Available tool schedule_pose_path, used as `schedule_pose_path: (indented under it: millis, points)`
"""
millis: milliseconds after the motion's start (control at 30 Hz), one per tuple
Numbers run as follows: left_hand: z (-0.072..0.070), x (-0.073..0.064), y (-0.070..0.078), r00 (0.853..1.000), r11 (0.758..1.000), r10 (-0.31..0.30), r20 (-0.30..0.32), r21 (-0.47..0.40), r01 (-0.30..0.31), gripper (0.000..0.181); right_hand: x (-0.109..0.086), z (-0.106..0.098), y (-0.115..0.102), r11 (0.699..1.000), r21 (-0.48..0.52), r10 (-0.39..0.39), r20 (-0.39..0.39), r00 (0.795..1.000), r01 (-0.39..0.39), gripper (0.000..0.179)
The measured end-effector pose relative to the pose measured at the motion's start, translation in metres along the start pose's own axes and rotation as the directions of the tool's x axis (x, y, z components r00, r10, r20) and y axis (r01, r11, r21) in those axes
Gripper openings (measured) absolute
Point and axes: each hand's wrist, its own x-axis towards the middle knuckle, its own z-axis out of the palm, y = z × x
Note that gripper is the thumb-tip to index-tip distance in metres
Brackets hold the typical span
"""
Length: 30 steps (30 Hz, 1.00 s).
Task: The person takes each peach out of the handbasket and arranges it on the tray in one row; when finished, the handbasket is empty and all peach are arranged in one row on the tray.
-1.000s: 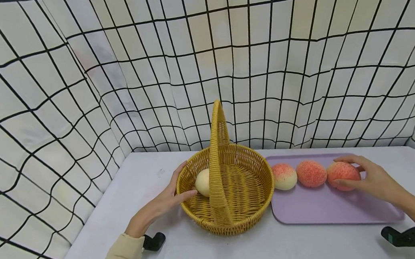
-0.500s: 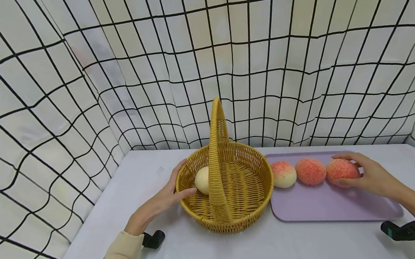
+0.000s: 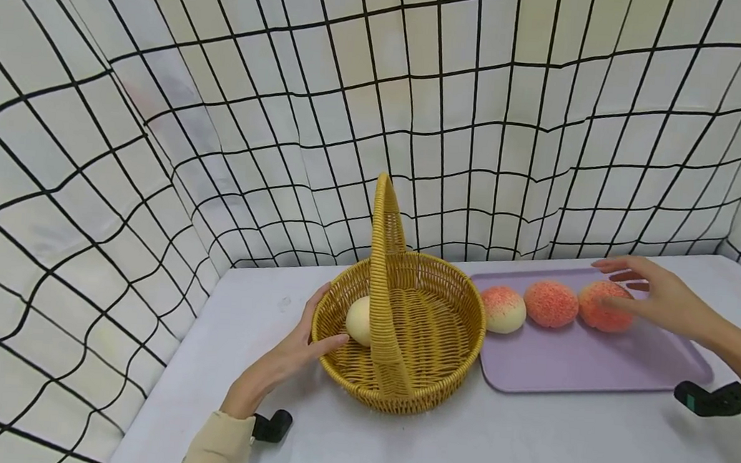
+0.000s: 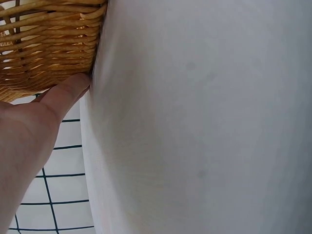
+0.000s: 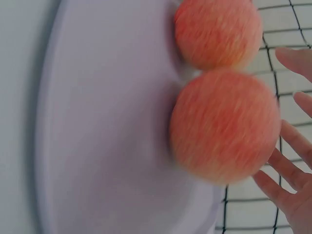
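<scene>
In the head view my left hand (image 3: 287,355) grips the near-left rim of a golden wicker basket (image 3: 437,329), thumb over the edge and fingers outside. Inside lies a pale peach (image 3: 358,322), partly hidden by the tall handle. On a purple tray (image 3: 568,364) sit three peaches in a row: a red-and-cream peach (image 3: 505,321), a red peach (image 3: 551,304) and a right-hand peach (image 3: 595,315). Above that last one, my right hand (image 3: 675,303) spreads its fingers. The right wrist view shows the fingers loosely extended beside this peach (image 5: 224,126), not wrapped around it.
A white-covered table (image 3: 432,451) carries the basket and tray. Behind and to the left rises a white backdrop (image 3: 325,135) with black grid netting. Black wrist devices (image 3: 273,425) are worn on both forearms.
My right hand has loosened from the right-hand peach, its fingers opening and rising slightly. That peach stays on the tray. My left hand keeps its grip on the basket.
</scene>
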Motion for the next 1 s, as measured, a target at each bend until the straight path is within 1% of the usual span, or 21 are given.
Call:
schedule_pose_path:
  millis: [100,200,333,433,467,533,567,600,667,767,833,900,1000]
  points:
    - [-0.001,0.000,0.000,1.000,1.000,-0.009,-0.006,0.004,0.009,0.101,0.011,0.005,-0.022,0.999,0.025,-0.033,-0.023,0.999,0.034,0.051]
    - [-0.001,-0.002,-0.001,1.000,1.000,-0.012,-0.010,0.003,0.012,0.101,0.026,0.014,-0.053,0.992,0.054,-0.111,-0.016,0.994,0.111,0.049]
    - [0.000,-0.003,-0.002,1.000,1.000,-0.015,-0.014,-0.006,0.015,0.101,0.050,0.030,-0.100,0.979,0.115,-0.173,0.034,0.984,0.168,0.045]
    - [0.000,-0.002,-0.001,1.000,1.000,-0.015,-0.016,-0.003,0.015,0.101,0.069,0.043,-0.132,0.967,0.175,-0.200,0.073,0.977,0.185,0.043]
    - [0.000,-0.002,0.000,1.000,1.000,-0.015,-0.015,0.001,0.015,0.101,0.076,0.049,-0.142,0.958,0.205,-0.219,0.084,0.972,0.198,0.043]
    - [0.000,-0.001,0.001,1.000,1.000,-0.012,-0.013,0.005,0.012,0.101,0.088,0.061,-0.157,0.936,0.265,-0.271,0.117,0.955,0.233,0.042]
    - [0.000,-0.001,0.001,1.000,1.000,-0.010,-0.011,0.007,0.010,0.101,0.093,0.067,-0.165,0.927,0.289,-0.284,0.131,0.950,0.237,0.043]
    - [0.000,0.000,0.001,1.000,1.000,-0.010,-0.010,0.007,0.010,0.101,0.098,0.073,-0.172,0.915,0.317,-0.308,0.147,0.940,0.250,0.043]
    - [0.000,0.001,0.001,1.000,1.000,-0.010,-0.004,0.006,0.010,0.101,0.106,0.086,-0.184,0.898,0.360,-0.331,0.174,0.927,0.253,0.043]
    - [0.000,0.002,0.001,1.000,1.000,-0.008,0.001,0.004,0.008,0.101,0.117,0.105,-0.198,0.884,0.392,-0.352,0.197,0.915,0.256,0.044]
    - [0.001,0.002,0.002,1.000,1.000,-0.010,0.003,0.003,0.010,0.101,0.124,0.118,-0.206,0.874,0.409,-0.369,0.213,0.905,0.260,0.043]
    - [0.000,0.001,0.002,1.000,1.000,-0.012,0.001,0.001,0.012,0.101,0.131,0.130,-0.212,0.857,0.443,-0.393,0.234,0.889,0.262,0.042]
    - [-0.001,0.000,0.003,1.000,1.000,-0.012,0.002,0.002,0.012,0.101,0.138,0.147,-0.219,0.843,0.483,-0.405,0.278,0.871,0.238,0.044]
